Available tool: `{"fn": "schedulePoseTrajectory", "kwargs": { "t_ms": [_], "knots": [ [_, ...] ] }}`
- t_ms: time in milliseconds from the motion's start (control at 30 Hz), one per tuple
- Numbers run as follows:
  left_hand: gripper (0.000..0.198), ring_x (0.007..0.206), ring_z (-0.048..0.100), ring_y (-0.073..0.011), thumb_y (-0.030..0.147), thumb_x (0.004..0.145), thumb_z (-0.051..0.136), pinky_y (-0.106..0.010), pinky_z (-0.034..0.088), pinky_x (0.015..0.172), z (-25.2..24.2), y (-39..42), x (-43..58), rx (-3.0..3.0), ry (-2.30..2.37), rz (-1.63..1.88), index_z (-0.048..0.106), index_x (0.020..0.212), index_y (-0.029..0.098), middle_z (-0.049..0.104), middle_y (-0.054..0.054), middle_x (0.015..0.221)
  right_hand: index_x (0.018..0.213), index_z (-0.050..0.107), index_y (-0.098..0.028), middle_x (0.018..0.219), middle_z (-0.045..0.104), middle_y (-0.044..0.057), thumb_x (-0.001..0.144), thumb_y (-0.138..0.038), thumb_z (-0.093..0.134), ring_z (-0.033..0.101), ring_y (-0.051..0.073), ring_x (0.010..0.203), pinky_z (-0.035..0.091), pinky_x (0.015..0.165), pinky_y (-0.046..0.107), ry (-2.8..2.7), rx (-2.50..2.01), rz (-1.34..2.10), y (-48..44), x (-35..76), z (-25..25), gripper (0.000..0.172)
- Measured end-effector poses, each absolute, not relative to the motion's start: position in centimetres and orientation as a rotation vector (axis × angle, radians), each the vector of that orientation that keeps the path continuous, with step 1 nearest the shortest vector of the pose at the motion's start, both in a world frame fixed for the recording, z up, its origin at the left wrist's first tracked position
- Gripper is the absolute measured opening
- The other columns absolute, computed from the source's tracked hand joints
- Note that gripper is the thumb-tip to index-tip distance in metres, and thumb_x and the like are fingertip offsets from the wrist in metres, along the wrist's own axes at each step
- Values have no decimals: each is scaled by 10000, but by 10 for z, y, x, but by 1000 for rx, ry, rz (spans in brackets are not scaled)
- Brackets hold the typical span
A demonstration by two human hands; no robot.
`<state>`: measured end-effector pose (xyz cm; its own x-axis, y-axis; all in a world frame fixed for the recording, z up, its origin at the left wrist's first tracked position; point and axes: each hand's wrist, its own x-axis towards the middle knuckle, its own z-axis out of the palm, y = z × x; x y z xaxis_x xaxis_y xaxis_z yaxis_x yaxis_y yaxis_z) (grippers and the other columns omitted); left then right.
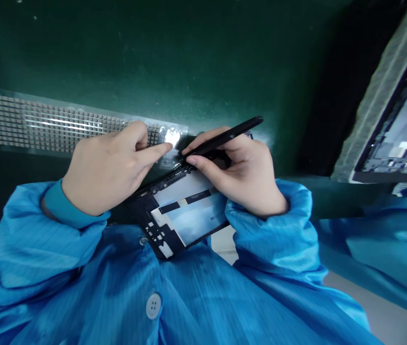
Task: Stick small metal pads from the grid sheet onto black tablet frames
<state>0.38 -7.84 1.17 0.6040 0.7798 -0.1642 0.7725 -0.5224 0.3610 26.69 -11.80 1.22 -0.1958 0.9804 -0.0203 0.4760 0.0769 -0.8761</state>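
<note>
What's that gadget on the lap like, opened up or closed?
Opened up. The device has no back cover: bare metal plates and circuit parts show. The right hand holds a black tool at its top edge.

The right hand (250, 182) hides the black tool's (232, 133) tip and the opened device's (189, 211) far corner. The tiny-parts sheet (45, 127) runs off the left edge, its pieces too small to identify.

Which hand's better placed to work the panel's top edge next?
Likely right: the right hand grips the black tool, tip at the panel edge. The left hand has its forefinger at the gridded strip.
</note>
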Motion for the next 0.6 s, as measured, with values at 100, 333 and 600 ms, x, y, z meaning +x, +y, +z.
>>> {"fn": "schedulePoseTrajectory", "kwargs": {
  "t_ms": [100,333,600],
  "knots": [
    [502,805,674,-205,487,1174,391,-333,345,588,10,-78,3,2478,1230,10,838,1387,408,739,-69,1090,1053,850,-285,1108,896,24,998,-298,882,856,261,1052,704,1013,442,-1751,-1433,1098,-114,267,14,65],
    [494,685,473,-168,521,1207,382,-347,207,585,14,-79,2,2551,1231,10,827,1412,461,732,-35,1091,1018,855,-300,901,876,-30,919,-406,984,800,152,757,693,721,280,-980,-1273,1061,-147,289,21,195],
    [485,687,306,-164,643,1177,456,-380,166,651,7,-79,-8,2435,1331,85,869,1282,413,689,-14,1092,1089,826,-295,936,888,10,960,-366,931,841,177,816,711,765,297,-840,-1647,779,-253,321,6,181]
  ]
}}
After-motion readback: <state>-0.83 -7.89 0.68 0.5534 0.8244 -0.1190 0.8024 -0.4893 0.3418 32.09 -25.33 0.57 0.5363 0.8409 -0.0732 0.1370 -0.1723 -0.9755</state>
